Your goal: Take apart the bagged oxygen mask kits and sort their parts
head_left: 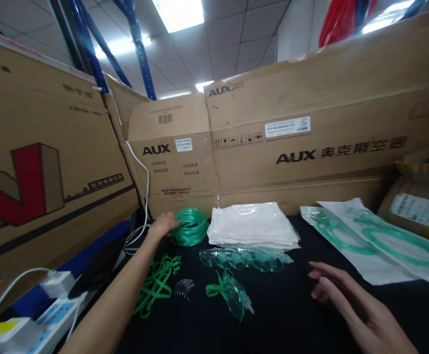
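Observation:
My left hand (164,224) reaches to the left side of a coil of green tubing (190,227), its fingers closed on the coil's edge. Over the table at the right, my right hand (342,294) is open and holds nothing, its fingers loosely bent. Between my hands lies a clear green oxygen mask (232,295) with a green strap. Behind it, several more masks (246,258) form a row. Loose green elastic straps (157,282) lie by my left forearm, beside a small pile of thin metal strips (184,288).
A stack of white plastic bags (253,225) lies at the back. Packed bags with green tubing (380,236) are at the right, near a brown parcel (421,201). A power strip (57,314) and white cables lie left. Cardboard panels (310,128) wall the black table.

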{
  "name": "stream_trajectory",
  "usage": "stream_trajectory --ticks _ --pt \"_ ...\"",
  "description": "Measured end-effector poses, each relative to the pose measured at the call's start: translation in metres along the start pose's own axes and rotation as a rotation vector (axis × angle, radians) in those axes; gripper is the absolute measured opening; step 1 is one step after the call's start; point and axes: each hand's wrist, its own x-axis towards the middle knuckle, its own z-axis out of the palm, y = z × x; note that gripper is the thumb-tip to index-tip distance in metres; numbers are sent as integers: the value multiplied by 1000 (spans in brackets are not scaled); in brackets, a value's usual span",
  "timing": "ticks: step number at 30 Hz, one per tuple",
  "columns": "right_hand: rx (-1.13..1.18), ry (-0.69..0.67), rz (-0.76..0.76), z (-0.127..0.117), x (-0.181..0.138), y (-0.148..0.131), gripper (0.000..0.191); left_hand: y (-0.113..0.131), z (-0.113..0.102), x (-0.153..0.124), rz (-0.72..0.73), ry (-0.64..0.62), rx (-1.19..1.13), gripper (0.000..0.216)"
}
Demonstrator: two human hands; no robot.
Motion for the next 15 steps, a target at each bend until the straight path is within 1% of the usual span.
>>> stream_trajectory --ticks 3,6,8,10,11,12,13,14,15 --pt "-15 -17 -5 1 -1 9 47 -1 -11 -14 7 59 -24 42" --pt "-13 -18 -13 2 0 7 48 -4 -23 -39 38 208 -45 61" --pt "-14 -19 -23 2 1 0 49 -5 -26 -66 89 321 -65 67" --pt "-23 -50 -41 1 3 -9 49 -4 -21 -102 202 396 -109 59" --pt "-30 -75 -52 1 3 -13 47 -3 -14 -123 294 409 -150 51" --pt "-36 -97 -67 1 4 -17 45 -1 -5 -144 452 417 -257 44" --pt "-42 -116 -84 1 5 -19 43 1 5 -165 584 367 -327 39" --pt "-46 -128 -106 2 5 -21 41 4 16 -184 672 308 -363 34" --pt "-51 -140 -131 3 4 -22 39 6 29 -200 710 252 -379 30"
